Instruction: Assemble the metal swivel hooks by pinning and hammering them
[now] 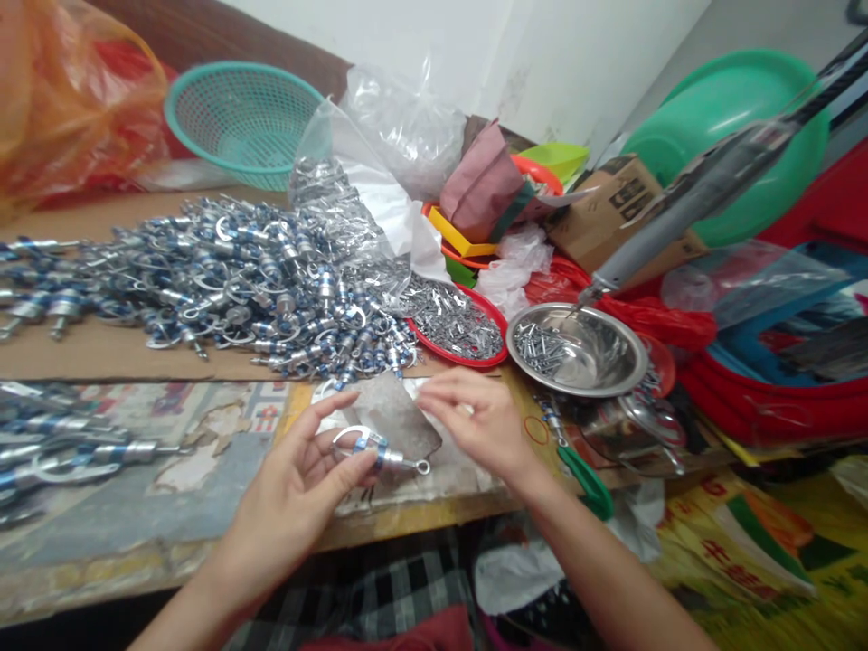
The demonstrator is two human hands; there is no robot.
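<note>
In my left hand (305, 470) is a small silver metal fitting (380, 452) with a blue band, a curved C-shaped arm and a ring at its end. The thumb and fingers grip it around the middle, ring pointing right. My right hand (475, 420) hovers just right of it with thumb and fingertips pinched together; anything between them is too small to make out. Beneath both hands lies a flat grey plate (393, 411) on the worktable. A large heap of similar fittings (231, 280) spreads behind my left hand.
A red tray (498, 330) of small metal pieces and a steel bowl (620, 366) with pins stand behind my right hand. A grey powered screwdriver (668, 212) hangs over the bowl. More fittings (74, 452) lie at left. A green-handled tool (587, 479) rests near the table edge.
</note>
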